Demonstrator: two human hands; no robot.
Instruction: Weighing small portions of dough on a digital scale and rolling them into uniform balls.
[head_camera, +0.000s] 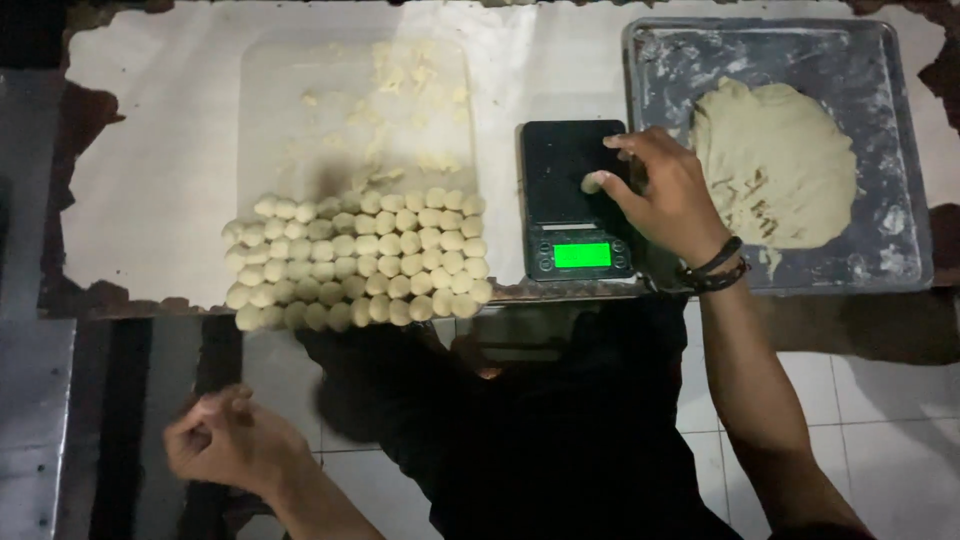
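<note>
Right hand (668, 200) over a black digital scale (576, 200), fingertips pinched around a small dough piece (591, 183) held just above or on the weighing platform, contact not clear; lit green display (582, 256) at the scale's near edge; dark bands (714, 268) at the wrist. Left hand (232, 440) low and well apart from the table (150, 160), fingers curled into a loose fist, contents not discernible. Rows of small dough balls (358, 258) packed close on a pale board (300, 100) left of the scale; scraps of dough (410, 100) at the board's far part. Large flattened dough mass (775, 165) on a floured metal tray (660, 60) right of the scale, just beside the right hand.
</note>
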